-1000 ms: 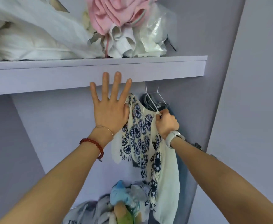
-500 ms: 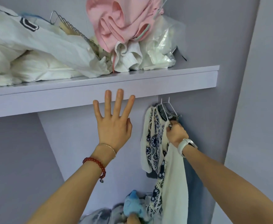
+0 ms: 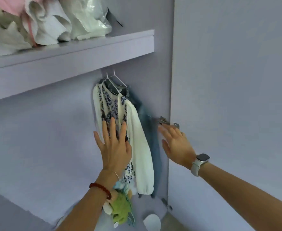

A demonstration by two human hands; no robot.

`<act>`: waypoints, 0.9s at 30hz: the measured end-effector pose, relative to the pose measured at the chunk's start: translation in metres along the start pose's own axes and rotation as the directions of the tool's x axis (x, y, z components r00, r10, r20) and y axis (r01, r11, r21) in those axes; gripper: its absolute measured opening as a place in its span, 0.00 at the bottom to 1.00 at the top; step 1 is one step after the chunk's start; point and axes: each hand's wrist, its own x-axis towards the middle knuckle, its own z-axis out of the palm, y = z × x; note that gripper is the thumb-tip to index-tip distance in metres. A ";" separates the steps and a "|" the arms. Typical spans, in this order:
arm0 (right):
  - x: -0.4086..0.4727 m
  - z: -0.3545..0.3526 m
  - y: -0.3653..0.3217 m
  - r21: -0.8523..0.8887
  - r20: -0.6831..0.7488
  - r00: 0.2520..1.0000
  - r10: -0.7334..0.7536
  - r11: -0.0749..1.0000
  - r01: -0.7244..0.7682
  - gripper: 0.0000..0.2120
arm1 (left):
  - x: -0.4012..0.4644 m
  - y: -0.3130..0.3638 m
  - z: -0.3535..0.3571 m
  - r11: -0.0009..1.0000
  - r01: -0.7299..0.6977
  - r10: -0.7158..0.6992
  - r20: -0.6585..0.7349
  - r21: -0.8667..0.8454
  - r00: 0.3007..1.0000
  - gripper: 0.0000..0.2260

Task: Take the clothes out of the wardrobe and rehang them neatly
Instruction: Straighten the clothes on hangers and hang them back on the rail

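A white garment with a dark blue pattern hangs from a white wire hanger under the shelf, at the right end of the wardrobe. Behind it hangs a blue denim piece on a second hanger. My left hand is spread flat with straight fingers in front of the patterned garment's lower front. My right hand is open and holds nothing, to the right of the denim, just below a metal door hinge.
The lilac shelf above carries crumpled white and pink cloth and a clear plastic bag. The wardrobe door stands open on the right. Below lie a green and blue soft toy and a white round object.
My right hand let go of the hanger and dropped to the right, now open. My left hand moved right, onto the front of the patterned garment. The camera view shifted down and right.
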 end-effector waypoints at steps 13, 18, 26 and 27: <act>-0.385 -0.081 0.051 -0.172 0.011 0.468 0.884 0.463 -0.870 0.32 | -0.186 0.247 -0.019 0.601 -0.472 0.758 0.273 -0.644 0.593 0.24; -0.551 -0.115 0.015 -0.154 -0.124 0.062 0.990 0.043 -0.987 0.23 | -0.272 0.346 -0.085 0.298 -0.604 0.948 0.154 -0.740 0.278 0.27; -0.780 -0.140 -0.085 0.053 -0.145 -0.508 0.849 -0.506 -0.861 0.21 | -0.458 0.463 -0.206 -0.127 -0.576 0.985 -0.036 -0.807 -0.167 0.25; -0.807 -0.141 -0.096 0.095 -0.130 -0.569 0.812 -0.561 -0.822 0.21 | -0.484 0.476 -0.222 -0.171 -0.564 0.976 -0.062 -0.808 -0.208 0.24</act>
